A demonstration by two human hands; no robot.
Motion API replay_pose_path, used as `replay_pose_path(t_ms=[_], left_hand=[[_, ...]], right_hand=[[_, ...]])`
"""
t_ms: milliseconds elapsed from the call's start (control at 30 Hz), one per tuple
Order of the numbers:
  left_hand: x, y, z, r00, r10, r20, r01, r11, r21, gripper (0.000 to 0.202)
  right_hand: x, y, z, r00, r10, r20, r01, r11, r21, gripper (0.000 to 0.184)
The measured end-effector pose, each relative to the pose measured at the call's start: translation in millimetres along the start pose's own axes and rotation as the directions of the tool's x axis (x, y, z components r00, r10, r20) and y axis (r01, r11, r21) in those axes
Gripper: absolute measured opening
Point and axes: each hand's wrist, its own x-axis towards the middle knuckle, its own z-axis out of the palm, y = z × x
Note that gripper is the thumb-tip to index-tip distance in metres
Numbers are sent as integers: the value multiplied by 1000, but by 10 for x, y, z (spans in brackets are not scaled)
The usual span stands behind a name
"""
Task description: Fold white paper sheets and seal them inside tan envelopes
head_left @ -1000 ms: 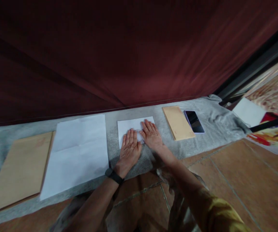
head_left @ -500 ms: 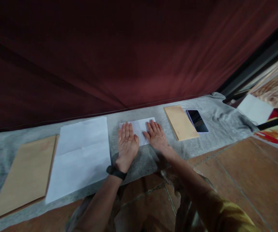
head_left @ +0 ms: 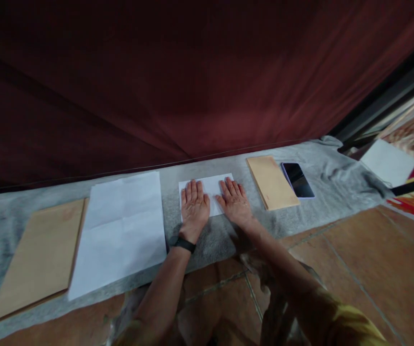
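A folded white sheet of paper (head_left: 210, 187) lies on a grey cloth (head_left: 228, 235) spread on the floor. My left hand (head_left: 193, 207) rests flat on its left part, fingers stretched out, a black band on the wrist. On the sheet's right part my right hand (head_left: 236, 204) lies flat too, fingers slightly spread. Both palms press down and hold nothing.
Left of the hands lie a large white paper stack (head_left: 120, 226) and a big brown envelope (head_left: 37, 254). To the right sit a small brown envelope (head_left: 272, 182) and a dark phone (head_left: 298, 179). A maroon curtain (head_left: 192, 86) hangs behind; brown floor tiles (head_left: 354, 269) lie in front.
My left hand slid from the sheet's lower middle to its left side. The sheet looks shorter front to back. The right hand has barely shifted.
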Motion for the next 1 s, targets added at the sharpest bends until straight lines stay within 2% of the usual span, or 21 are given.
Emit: replay_pose_path(t_ms=[267, 533, 667, 800, 900, 1000], left_hand=[[-24, -194, -51, 999, -33, -14, 33, 999, -2, 59], [-31, -209, -67, 999, -38, -23, 38, 999, -11, 60], [-36, -200, -74, 999, -31, -25, 31, 999, -10, 61], [-39, -193, -88, 1000, -27, -11, 27, 1000, 0, 60], [-45, -199, -97, 1000, -21, 2, 21, 1000, 0, 59], [-56, -220, -93, 1000, -15, 1, 15, 1000, -10, 59]], right_hand=[[-27, 129, -26, 998, 63, -2, -63, 998, -15, 62], [0, 78, -134, 990, 139, -3, -139, 990, -30, 57], [97, -114, -182, 1000, 16, 21, -16, 999, 42, 55], [176, -351, -89, 990, -129, 62, 120, 984, 129, 54], [207, -437, 6, 990, -120, 70, 111, 987, 119, 52], [219, -405, 48, 996, -70, 59, 66, 996, 64, 52]])
